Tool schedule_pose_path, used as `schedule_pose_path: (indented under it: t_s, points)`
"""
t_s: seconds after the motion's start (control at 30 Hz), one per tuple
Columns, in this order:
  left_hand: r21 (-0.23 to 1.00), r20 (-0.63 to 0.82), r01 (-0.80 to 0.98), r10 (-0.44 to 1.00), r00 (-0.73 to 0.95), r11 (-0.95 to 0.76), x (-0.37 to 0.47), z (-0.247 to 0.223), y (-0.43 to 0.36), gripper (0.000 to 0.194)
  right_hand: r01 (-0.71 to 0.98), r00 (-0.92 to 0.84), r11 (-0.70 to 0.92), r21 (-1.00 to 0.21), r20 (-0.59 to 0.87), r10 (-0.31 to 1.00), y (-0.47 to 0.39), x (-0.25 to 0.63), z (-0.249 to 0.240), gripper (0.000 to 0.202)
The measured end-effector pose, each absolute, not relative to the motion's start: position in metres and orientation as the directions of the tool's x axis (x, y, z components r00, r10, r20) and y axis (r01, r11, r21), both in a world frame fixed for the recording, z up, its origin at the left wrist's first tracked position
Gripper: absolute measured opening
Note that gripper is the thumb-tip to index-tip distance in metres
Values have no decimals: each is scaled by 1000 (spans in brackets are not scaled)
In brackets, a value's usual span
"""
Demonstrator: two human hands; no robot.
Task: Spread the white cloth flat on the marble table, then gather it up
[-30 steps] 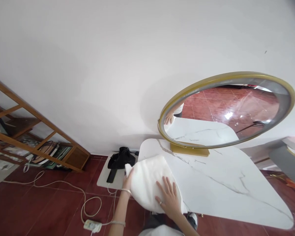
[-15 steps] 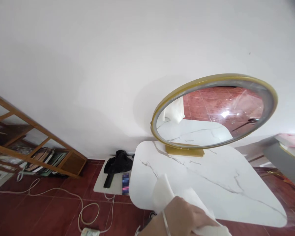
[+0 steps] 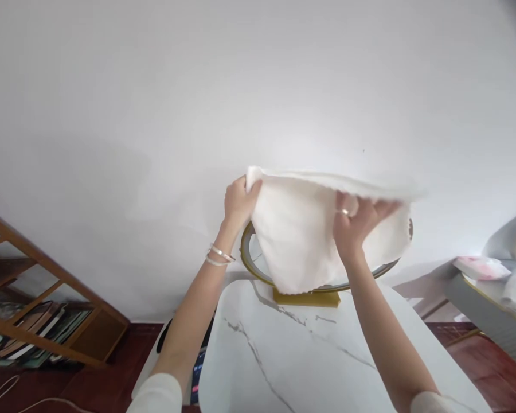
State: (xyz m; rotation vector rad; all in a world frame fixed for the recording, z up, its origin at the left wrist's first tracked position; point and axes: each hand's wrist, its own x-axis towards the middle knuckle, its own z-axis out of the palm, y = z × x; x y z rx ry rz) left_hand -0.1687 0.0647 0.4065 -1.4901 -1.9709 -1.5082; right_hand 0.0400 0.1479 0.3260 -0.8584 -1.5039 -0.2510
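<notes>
Nearest to us, two white sleeves (image 3: pixel 157 394) reach in from the lower edge, both forearms stretched out over the tabletop (image 3: pixel 318 358), white with grey veining, its near part left bare beneath them. Up the left arm we pass the bracelets (image 3: pixel 219 256) and come to the left hand (image 3: pixel 238 201): fingers pinched, thumb in front, firm on the upper left corner of a white cloth (image 3: pixel 298 235). Over to the right hand (image 3: pixel 356 221), ring showing, fingers spread and partly bent under the cloth's upper edge; it's blurred there and the fold hides the tips, so we can't tell whether they grip or only prop it.

And that's the cloth, up off the tabletop, draped in front of the mirror (image 3: pixel 246 248)! Two holds set well apart, we'd judge, so it hangs broad rather than bunching. Whether it touches the glass, we can't say. Below, a gold base (image 3: pixel 305 299) sits on the tabletop, presumably there to bear the mirror upright, close by the wall (image 3: pixel 189 86). Off left stands a wooden shelf (image 3: pixel 95 336); off right, a grey cabinet (image 3: pixel 484 310) carries a pink-and-white box (image 3: pixel 481 268).
</notes>
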Motion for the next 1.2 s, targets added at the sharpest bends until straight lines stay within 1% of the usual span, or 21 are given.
schedule_pose_path:
  t_s: [0.03,0.07,0.13,0.2,0.23,0.3,0.37,0.43,0.53,0.63,0.7,0.73,0.77,0.83,0.97,1.03,1.13,1.17,1.2]
  points:
    - [543,707,839,561,-431,-41,-170,404,77,19,647,89,696,-311,938,336,158,34,344,42]
    - [506,735,861,548,-399,-51,-170,399,85,26,659,45,703,-268,947,318,166,30,358,43]
    - [408,813,901,507,-286,-145,-162,385,91,37,692,-73,704,-159,955,287,174,24,372,46]
    - [305,847,916,514,-136,-261,-149,371,90,38,718,-155,693,-62,957,246,177,24,372,43]
    - [261,843,921,533,-72,-288,-143,366,89,38,725,-175,688,-27,959,221,179,26,368,40]
    - [173,829,948,560,6,-266,-131,362,91,42,733,-170,680,9,971,171,182,32,360,35]
    - [77,834,975,550,52,-209,-120,363,99,45,750,-119,661,3,984,131,186,42,351,33]
    - [-8,856,980,505,109,-199,-108,369,112,41,766,-48,642,-37,992,114,189,56,341,36]
    - [-144,870,957,429,244,-252,-87,377,134,33,751,59,647,-137,988,140,190,82,323,36]
    - [-329,812,880,372,449,-343,-62,382,151,32,698,171,672,-246,969,177,189,105,306,36]
    - [-416,767,824,339,545,-384,-51,383,157,36,678,172,689,-255,967,188,189,111,302,42]
    - [-425,764,816,329,556,-391,-48,383,158,36,680,143,692,-241,970,197,189,111,302,45]
    - [-411,775,823,326,542,-391,-49,383,158,36,688,104,691,-221,973,208,190,109,304,48]
    - [-325,822,865,337,458,-382,-59,384,153,35,709,20,684,-168,976,219,190,98,311,51]
    - [-41,896,927,397,200,-374,-105,377,125,31,711,-137,703,-12,978,155,184,57,335,53]
    - [134,889,925,455,46,-355,-132,365,105,31,679,-240,731,68,962,133,176,32,343,52]
    - [372,835,888,515,-193,-270,-162,339,79,36,576,-434,790,211,897,77,164,-5,345,49]
    - [416,823,877,511,-249,-241,-169,330,74,39,539,-481,803,253,875,47,161,-14,343,48]
    - [429,821,875,501,-274,-225,-172,323,70,41,514,-509,809,284,860,21,159,-21,340,47]
